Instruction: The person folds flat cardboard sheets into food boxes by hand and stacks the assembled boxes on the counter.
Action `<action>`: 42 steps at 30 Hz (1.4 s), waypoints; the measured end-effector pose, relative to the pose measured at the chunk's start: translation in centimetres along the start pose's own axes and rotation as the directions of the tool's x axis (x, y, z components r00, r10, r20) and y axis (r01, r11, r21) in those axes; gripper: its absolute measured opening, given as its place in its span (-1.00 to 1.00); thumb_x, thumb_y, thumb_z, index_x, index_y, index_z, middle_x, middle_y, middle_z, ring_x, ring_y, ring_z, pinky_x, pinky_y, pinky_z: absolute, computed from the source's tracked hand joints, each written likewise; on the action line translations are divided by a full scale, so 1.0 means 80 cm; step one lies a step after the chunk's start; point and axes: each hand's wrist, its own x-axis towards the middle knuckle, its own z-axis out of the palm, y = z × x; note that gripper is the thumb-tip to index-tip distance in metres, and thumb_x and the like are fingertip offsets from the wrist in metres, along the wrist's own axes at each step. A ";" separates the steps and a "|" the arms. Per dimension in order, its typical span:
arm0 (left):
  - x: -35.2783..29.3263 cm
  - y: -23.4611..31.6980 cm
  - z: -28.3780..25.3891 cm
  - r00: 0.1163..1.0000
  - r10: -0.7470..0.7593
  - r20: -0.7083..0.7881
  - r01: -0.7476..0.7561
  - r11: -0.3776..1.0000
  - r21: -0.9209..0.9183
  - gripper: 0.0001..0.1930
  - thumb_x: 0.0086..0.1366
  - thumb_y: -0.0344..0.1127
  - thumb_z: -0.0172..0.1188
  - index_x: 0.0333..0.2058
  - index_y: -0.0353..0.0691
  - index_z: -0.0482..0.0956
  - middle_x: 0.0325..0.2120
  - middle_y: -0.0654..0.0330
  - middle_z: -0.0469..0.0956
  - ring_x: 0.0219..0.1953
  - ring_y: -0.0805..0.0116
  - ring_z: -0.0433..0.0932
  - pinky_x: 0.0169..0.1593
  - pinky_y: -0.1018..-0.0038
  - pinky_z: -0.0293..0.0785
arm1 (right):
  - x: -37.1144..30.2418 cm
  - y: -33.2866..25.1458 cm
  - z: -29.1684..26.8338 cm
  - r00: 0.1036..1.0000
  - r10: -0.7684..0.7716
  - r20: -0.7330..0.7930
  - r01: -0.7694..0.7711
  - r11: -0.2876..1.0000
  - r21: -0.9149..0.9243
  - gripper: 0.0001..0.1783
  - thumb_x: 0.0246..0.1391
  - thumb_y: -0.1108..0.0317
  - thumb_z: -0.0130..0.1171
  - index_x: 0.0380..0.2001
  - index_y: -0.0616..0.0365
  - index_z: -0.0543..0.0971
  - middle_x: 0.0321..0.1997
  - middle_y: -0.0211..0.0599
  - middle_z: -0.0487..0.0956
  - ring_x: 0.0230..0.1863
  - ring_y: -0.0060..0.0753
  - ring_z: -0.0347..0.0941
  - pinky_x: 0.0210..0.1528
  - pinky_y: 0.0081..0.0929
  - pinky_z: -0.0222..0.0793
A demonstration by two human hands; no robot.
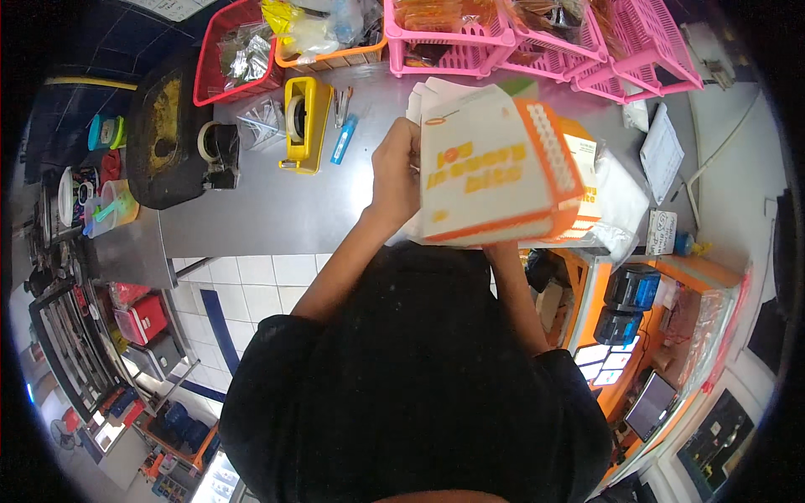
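My left hand (396, 168) grips the left edge of a white and orange cardboard food box (474, 168), its fingers partly out of sight behind it. The box is raised in front of my chest above the steel table, its printed side facing up. White and green flaps show at its far end, slightly blurred. From below, my right forearm (517, 298) reaches up behind the box, which hides that hand's fingers. More boxes of the same kind (582, 189) lie at its right, partly covered by it.
On the steel table (277, 222) are a yellow tape dispenser (305, 126), a light-blue cutter (344, 140) and a black tape dispenser (221, 155). Along the back stand a red basket (239, 54), an orange basket (331, 57) and pink racks (453, 50). A white plastic bag (620, 205) lies right.
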 end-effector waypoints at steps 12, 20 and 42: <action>-0.020 -0.031 0.012 0.954 0.260 0.146 -0.266 0.964 0.017 -0.77 0.10 -0.62 0.31 -0.24 -0.30 0.57 -0.23 0.10 0.60 -0.33 0.13 0.65 -0.33 0.36 0.61 | -0.021 -0.027 -0.032 0.988 0.143 0.054 -0.152 0.956 0.250 -0.55 0.32 0.15 0.15 0.11 0.24 0.48 0.09 -0.19 0.54 0.13 -0.29 0.48 0.18 -0.27 0.42; -0.022 -0.037 0.010 0.941 0.002 0.340 0.030 0.996 -0.088 -0.87 0.22 -0.62 0.24 -0.24 -0.34 0.62 -0.26 0.08 0.58 -0.28 0.23 0.65 -0.25 0.43 0.60 | 0.032 -0.026 -0.011 0.813 0.565 0.142 -0.411 0.384 0.827 -0.59 0.34 0.16 0.13 0.06 0.26 0.50 0.00 -0.21 0.59 0.05 -0.37 0.54 0.10 -0.36 0.50; -0.028 -0.033 0.020 0.971 -0.064 0.233 0.091 0.990 -0.109 -0.86 0.19 -0.59 0.27 -0.28 -0.34 0.55 -0.32 0.11 0.53 -0.32 0.28 0.65 -0.25 0.45 0.68 | 0.054 -0.060 -0.010 0.737 0.655 0.169 -0.569 0.465 0.679 -0.62 0.23 0.37 0.27 0.05 0.33 0.55 -0.01 -0.15 0.63 -0.03 -0.33 0.61 0.05 -0.38 0.58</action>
